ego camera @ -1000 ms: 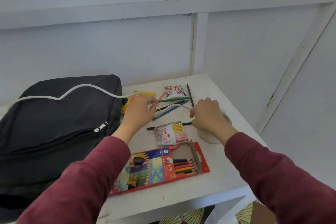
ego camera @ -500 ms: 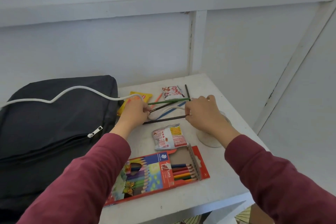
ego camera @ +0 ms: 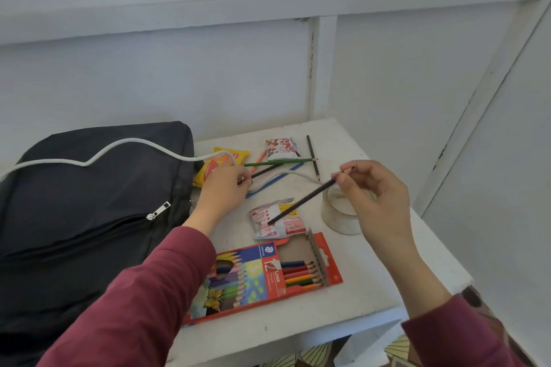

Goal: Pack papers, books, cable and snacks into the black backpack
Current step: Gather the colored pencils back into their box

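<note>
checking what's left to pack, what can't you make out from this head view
Head view:
Black backpack: inside covered by its fabric; left and lower parts cut off by the frame.
White cable: far end runs off the left edge.
Left hand: fingers hidden behind its back, grip unclear.
Clear round container: partly behind the right hand pinching a dark pencil.

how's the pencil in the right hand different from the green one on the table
The dark pencil is pinched by the right hand, raised and slanted; the green pencil lies flat on the table. The dark pencil looks near-black, the green pencil bright. Both are outside the pencil box.
</note>
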Available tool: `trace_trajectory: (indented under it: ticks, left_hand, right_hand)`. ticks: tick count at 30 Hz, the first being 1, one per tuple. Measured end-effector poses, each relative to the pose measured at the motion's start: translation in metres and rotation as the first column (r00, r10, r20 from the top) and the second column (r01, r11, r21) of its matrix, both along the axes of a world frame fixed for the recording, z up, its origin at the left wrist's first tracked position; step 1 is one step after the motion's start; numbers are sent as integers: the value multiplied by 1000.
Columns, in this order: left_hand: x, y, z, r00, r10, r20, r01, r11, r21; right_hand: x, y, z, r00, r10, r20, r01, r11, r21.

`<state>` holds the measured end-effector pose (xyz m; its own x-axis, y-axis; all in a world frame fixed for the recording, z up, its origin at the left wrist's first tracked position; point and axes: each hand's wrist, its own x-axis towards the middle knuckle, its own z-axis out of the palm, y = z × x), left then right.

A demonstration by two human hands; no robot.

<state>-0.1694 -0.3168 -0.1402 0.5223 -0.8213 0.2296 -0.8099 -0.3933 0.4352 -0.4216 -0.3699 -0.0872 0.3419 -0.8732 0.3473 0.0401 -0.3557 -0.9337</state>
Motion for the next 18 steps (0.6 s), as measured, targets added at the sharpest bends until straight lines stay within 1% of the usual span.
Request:
trace_trajectory:
  ticks: [3, 7, 9, 12, 15, 18]
  left_hand:
    - [-7, -6, 0, 998, -27, 60, 27, 1000, -7]
    - [-8, -16, 3, 998, -9, 64, 8, 1000, 8]
    - [-9, -20, 5, 998, 4, 57, -8, 998, 56]
    - [-11, -25, 11, 998, -2, 57, -8, 986, 167]
    - [-12, -26, 16, 998, -26, 61, 11, 972, 233]
    - [-14, -23, 18, 1000, -12, 24, 7, 981, 192]
  right_hand:
    - [-13, 12, -5, 998, -61, 27, 61, 998, -3]
    - [-26, 21, -11, 993, -117, 23, 116, 993, 19]
    - [-31, 24, -16, 990, -139, 8, 139, 990, 31]
    - [-38, 26, -21, 985, -168, -32, 169, 985, 32]
    - [-41, 29, -23, 980, -198, -26, 199, 979, 47]
    - [-43, 31, -25, 969, -246, -11, 246, 968, 47]
